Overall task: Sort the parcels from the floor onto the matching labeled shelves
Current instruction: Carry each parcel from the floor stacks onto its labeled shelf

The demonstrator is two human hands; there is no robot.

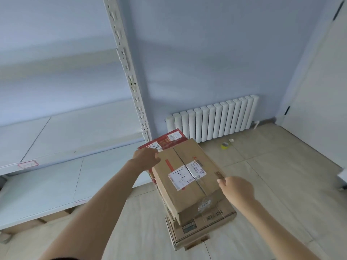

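While you are reaching down to the stack on the floor [281, 184], be settling both holds before you start lifting. Nearest to you, the lower boxes [216, 216] are carrying the top box [189, 196], which is sitting on the pile right in front of you.

Your right grip [237, 188] is meeting the box's 4 o'clock edge with the thumb touching the cardboard. Its fingers are hiding behind the back of the hand, so I cannot tell whether it is clasping anything. Your left grip [147, 156] is curling round the 10 o'clock corner, grasping the top box there.

I am judging that the diagonal hold is suiting this load. Be hooking the right fingers under the lower edge, then raising straight up and level, so the boxes beneath are not getting dragged.

The box is showing plain brown cardboard, a taped seam running along its top, and a white label [181, 178] bearing handwritten marks.

Farther off, a red box [169, 140] is lying at 11 o'clock, a shelf [56, 132] is stretching away at 9 o'clock, a tape roll [224, 145] is lying at 1 o'clock, and a radiator [216, 121] is standing against the wall at 12.
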